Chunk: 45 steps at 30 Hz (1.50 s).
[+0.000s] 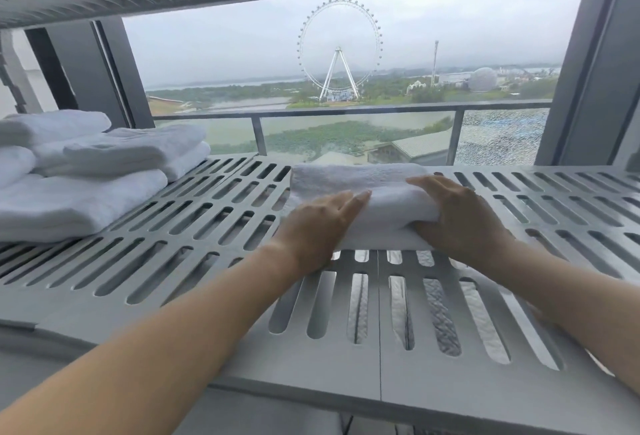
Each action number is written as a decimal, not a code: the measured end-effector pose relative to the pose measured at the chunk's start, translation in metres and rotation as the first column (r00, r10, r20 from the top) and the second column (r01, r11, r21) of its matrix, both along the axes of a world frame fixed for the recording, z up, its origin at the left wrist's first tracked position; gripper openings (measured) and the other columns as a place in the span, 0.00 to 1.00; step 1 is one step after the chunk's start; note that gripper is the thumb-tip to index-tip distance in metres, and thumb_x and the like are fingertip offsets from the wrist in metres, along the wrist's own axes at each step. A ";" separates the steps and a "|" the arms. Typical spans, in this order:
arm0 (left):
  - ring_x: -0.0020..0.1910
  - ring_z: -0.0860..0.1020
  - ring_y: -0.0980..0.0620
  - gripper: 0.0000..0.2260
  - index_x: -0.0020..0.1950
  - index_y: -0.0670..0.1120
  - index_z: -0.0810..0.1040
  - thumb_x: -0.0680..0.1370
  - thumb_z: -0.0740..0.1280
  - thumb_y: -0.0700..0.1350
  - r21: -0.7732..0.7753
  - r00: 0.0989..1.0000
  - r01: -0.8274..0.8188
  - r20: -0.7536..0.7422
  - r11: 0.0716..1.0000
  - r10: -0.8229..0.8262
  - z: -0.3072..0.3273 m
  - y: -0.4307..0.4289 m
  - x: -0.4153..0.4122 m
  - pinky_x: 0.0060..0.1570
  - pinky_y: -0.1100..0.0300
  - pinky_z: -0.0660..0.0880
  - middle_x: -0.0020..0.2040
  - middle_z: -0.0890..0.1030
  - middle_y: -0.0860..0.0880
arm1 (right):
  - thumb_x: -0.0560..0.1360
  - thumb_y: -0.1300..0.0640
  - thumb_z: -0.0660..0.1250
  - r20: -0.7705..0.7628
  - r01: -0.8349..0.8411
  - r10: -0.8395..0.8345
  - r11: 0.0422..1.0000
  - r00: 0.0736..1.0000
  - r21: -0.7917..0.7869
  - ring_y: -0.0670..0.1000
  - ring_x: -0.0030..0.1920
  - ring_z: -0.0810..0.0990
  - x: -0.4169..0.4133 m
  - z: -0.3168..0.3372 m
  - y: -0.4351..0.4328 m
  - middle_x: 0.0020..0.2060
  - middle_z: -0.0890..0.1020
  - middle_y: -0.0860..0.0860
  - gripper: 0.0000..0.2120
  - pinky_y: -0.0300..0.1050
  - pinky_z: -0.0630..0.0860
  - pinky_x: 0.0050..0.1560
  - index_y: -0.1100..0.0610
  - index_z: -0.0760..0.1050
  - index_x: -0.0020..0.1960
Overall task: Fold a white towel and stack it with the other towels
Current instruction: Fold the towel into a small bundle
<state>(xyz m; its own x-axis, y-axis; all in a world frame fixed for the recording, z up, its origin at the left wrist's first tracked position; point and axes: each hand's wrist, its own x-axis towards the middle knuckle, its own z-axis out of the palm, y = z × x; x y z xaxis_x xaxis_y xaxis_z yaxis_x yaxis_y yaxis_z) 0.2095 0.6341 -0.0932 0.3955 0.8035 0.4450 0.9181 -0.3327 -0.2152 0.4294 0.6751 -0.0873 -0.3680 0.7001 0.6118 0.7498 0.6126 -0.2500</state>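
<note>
A folded white terry towel [349, 181] lies on the grey slotted plastic shelf [214, 261], midway along it and toward its far edge. The left hand [311, 226] rests flat on the towel, fingers [346, 201] straight and together. The right hand [457, 216] grips the towel's right end, fingers over the top and thumb tucked into the fold. A stack of folded white towels [86, 171] sits at the shelf's left end, well apart.

Slotted grey shelf [207, 261], distant Ferris wheel [338, 50].

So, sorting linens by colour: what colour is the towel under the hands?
Plain white towel, clearest in the head view.
</note>
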 end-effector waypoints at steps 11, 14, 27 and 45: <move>0.52 0.78 0.48 0.34 0.73 0.53 0.57 0.70 0.62 0.33 0.016 0.997 -0.068 -0.036 0.998 0.069 -0.003 0.003 -0.001 0.38 0.60 0.66 0.65 0.73 0.53 | 0.69 0.64 0.63 0.222 0.036 -0.031 0.999 0.974 -0.021 0.60 0.59 0.75 0.017 -0.007 0.010 0.68 0.69 0.49 0.28 0.53 0.72 0.54 0.50 0.64 0.68; 0.60 0.73 0.47 0.35 0.74 0.51 0.54 0.71 0.63 0.33 -0.113 0.997 -0.072 -0.042 0.991 0.068 0.002 0.005 0.002 0.45 0.58 0.70 0.68 0.68 0.51 | 0.69 0.64 0.65 0.154 -0.032 0.043 0.997 0.987 -0.072 0.57 0.66 0.70 0.018 -0.005 0.015 0.69 0.69 0.52 0.30 0.51 0.67 0.63 0.51 0.65 0.69; 0.62 0.71 0.47 0.17 0.62 0.44 0.73 0.81 0.50 0.47 -0.366 0.903 0.066 0.417 0.928 0.100 0.067 0.052 0.029 0.57 0.57 0.65 0.65 0.74 0.45 | 0.76 0.53 0.58 -0.151 -0.232 0.185 0.883 0.971 -0.409 0.50 0.65 0.68 -0.012 0.062 0.042 0.69 0.69 0.50 0.21 0.46 0.63 0.64 0.50 0.66 0.69; 0.76 0.45 0.50 0.27 0.73 0.64 0.50 0.75 0.48 0.67 -0.487 0.948 -0.041 0.258 0.873 0.188 0.020 0.077 0.009 0.65 0.32 0.35 0.77 0.48 0.54 | 0.77 0.42 0.47 0.336 0.118 0.026 0.909 0.941 -0.400 0.47 0.75 0.45 -0.031 0.010 0.078 0.76 0.51 0.45 0.26 0.60 0.46 0.72 0.44 0.50 0.74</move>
